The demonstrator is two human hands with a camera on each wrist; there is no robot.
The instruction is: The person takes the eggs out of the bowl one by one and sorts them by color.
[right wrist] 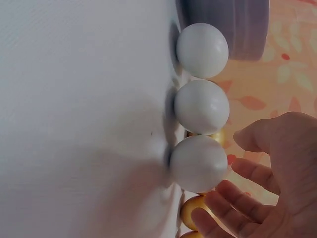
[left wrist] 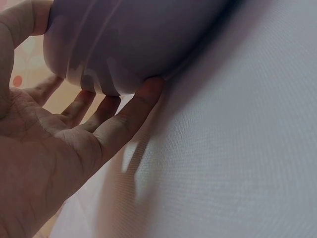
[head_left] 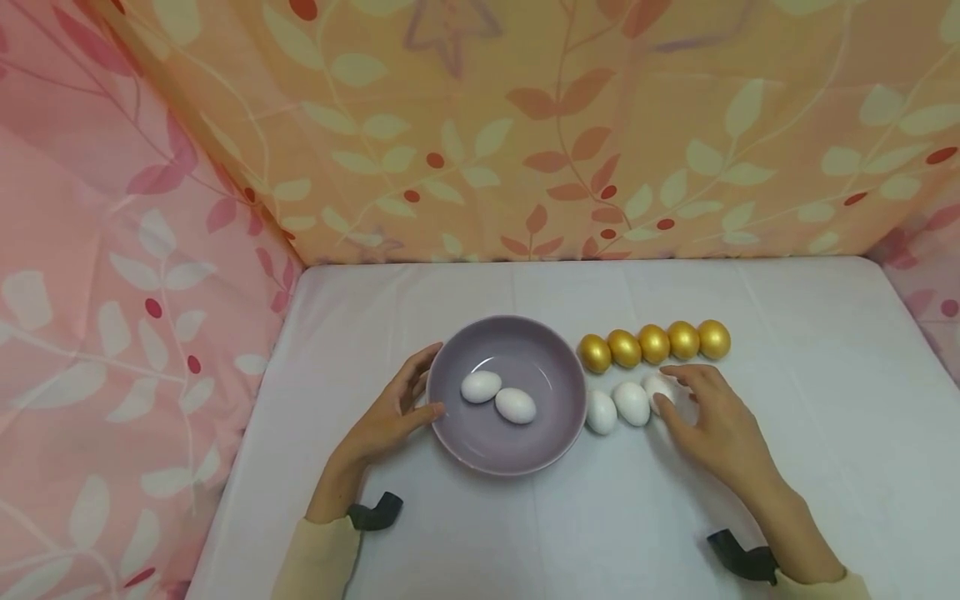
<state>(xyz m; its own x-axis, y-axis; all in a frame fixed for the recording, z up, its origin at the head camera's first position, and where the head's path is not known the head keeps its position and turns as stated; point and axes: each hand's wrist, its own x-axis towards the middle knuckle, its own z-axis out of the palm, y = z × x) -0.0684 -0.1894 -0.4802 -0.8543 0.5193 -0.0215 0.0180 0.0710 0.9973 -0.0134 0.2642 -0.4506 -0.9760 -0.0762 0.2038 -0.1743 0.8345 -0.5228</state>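
Note:
A purple bowl stands on the table with two white eggs lying inside it. My left hand holds the bowl's left side, thumb at the rim. In the left wrist view, fingertips touch the bowl's outer wall. Three white eggs form a row right of the bowl. At the right end of that row, my right hand reaches round the last white egg. Its thumb and fingers are spread, and a gap shows between them and the egg in the right wrist view.
Behind the white eggs lies a row of several gold eggs, its left end close to the bowl. A white cloth covers the table. Patterned fabric hangs behind the table's far edge, with pink fabric on the left.

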